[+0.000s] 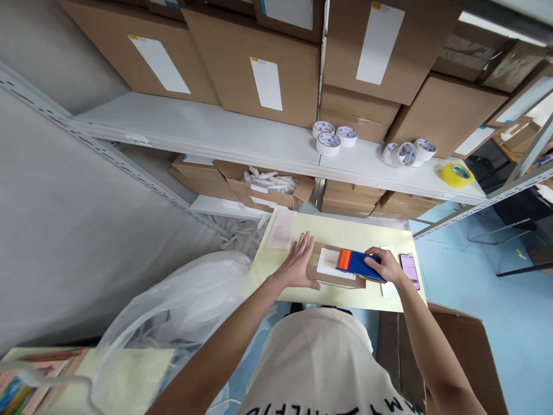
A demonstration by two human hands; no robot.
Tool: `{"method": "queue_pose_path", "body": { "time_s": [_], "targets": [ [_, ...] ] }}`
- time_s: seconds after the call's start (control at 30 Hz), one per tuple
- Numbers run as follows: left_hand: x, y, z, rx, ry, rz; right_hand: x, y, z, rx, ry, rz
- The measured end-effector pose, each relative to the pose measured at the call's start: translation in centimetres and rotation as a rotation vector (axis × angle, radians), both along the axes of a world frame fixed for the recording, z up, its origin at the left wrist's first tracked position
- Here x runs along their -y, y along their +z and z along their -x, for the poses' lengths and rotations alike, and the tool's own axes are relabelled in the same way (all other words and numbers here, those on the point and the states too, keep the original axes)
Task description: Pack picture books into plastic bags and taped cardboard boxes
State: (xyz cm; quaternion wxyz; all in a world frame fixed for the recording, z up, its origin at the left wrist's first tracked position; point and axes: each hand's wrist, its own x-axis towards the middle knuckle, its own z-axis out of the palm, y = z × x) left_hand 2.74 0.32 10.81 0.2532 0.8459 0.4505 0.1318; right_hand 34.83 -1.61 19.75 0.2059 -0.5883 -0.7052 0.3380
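Note:
A small cardboard box (358,282) with a white label (327,262) on top lies on the pale yellow tabletop. My left hand (299,260) braces the box's left end, its fingers stretched along the far side and its thumb at the near side. In my right hand (384,265) is a blue tape dispenser (360,264) with an orange-red front; that front rests over the label. The thumb lies on top of the dispenser, and the fingers curl round its far side. Part of the box is hidden beneath the tool.
Beside my right hand lie a phone (409,271) and white paper (389,289). A pinkish sheet (281,229) is at the table's far left. Tape rolls (328,144) and large cartons (276,75) fill the shelf ahead. Plastic wrap (185,294) bulges at left; an open carton (466,346) stands right.

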Motion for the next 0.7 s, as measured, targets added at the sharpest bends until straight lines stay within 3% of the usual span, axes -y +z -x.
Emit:
{"method": "queue_pose_path", "body": {
  "time_s": [0.1, 0.2, 0.37, 0.5, 0.6, 0.7],
  "targets": [
    [-1.5, 1.8, -1.1, -0.171, -0.157, -0.046, -0.2, 0.1, -0.8, -0.077, 0.073, 0.088],
    [-2.2, 2.4, -2.1, -0.221, -0.19, -0.034, -0.5, 0.0, -1.1, -0.149, 0.083, 0.14],
    [-2.2, 2.7, -1.6, -0.231, -0.121, -0.033, -1.3, 0.1, -1.0, -0.197, 0.08, 0.129],
    [-2.1, 2.7, 1.2, -0.252, -0.04, -0.034, -2.2, 0.2, -4.1, -0.218, 0.044, 0.165],
    [-1.9, 2.3, 3.5, -0.265, 0.044, -0.028, -3.1, -0.9, -7.1, -0.22, 0.024, 0.205],
    [-1.6, 1.9, 4.6, -0.261, 0.105, -0.013, -4.4, -2.9, -8.2, -0.202, 0.047, 0.218]
  ]
}}
